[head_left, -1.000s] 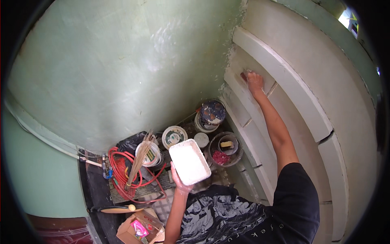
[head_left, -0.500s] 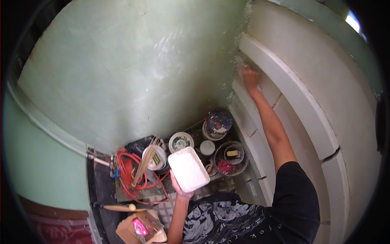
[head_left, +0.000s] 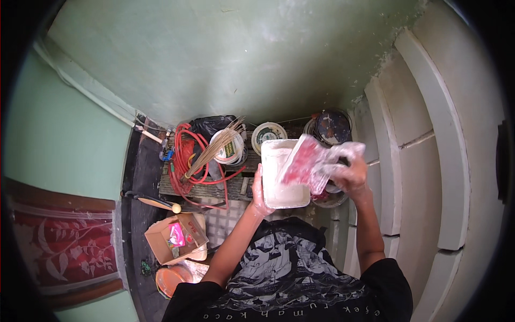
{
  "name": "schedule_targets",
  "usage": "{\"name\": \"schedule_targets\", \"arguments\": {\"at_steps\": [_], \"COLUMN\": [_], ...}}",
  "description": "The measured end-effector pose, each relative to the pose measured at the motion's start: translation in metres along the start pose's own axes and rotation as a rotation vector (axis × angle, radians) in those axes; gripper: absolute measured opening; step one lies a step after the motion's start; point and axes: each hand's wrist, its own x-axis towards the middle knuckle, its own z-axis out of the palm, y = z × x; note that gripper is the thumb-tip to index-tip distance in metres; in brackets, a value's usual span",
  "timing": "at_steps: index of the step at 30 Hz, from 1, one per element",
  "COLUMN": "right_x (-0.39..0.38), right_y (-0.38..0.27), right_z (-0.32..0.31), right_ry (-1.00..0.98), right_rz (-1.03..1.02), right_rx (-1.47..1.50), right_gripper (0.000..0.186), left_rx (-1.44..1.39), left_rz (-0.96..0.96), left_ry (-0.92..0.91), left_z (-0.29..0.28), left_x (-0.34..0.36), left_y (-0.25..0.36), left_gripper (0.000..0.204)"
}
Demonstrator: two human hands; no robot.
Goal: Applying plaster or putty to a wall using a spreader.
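Left hand (head_left: 259, 194) grips white rectangular plastic tub (head_left: 283, 173) by its rim, likely light, putty-slick; right hand (head_left: 351, 173) clutches limp red-and-clear plastic sheet (head_left: 307, 161), soft, crumpling.

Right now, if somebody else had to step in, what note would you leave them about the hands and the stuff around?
Left hand: holds the white tub from beneath, at chest height.
Right hand: grips a red pad in clear plastic over the tub's mouth.
Below: paint cans, a red hose, a straw broom.
Done: the pale green wall bears white patches.
Left: the moulded panel edge looks rough.
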Motion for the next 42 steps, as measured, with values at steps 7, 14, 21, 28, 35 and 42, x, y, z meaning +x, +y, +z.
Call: {"name": "schedule_targets", "arguments": {"at_steps": [7,14,21,28,35,42], "right_x": [-0.026,-0.044,-0.046,-0.035,-0.038,-0.052], "right_y": [-0.013,-0.044,-0.070,-0.099,-0.134,-0.147], "right_z": [0.017,0.033,0.052,0.056,0.091,0.094], "right_ry": [-0.189,-0.063,-0.061,0.067,0.539,0.407], "right_rz": [-0.034,0.037,0.190,0.440,0.970,1.051], "right_rx": [-0.046,-0.048,-0.075,0.194,0.365,0.251], "right_gripper": [0.034,0.032,0.032,0.040,0.046,0.048], "left_rx": [0.055,-0.023,-0.029,-0.024,0.108,0.179], "left_rz": [-0.057,-0.098,-0.178,-0.229,-0.237,-0.314], "left_ry": [-0.070,-0.092,-0.137,-0.204,-0.177,-0.249], "left_z": [-0.002,-0.010,-0.008,-0.008,-0.002,-0.001], "left_x": [-0.006,-0.015,-0.025,-0.026,-0.025,-0.029], "left_y": [-0.003,0.013,0.026,0.029,0.026,0.026], "left_gripper": [0.073,0.069,0.070,0.074,0.076,0.077]}}
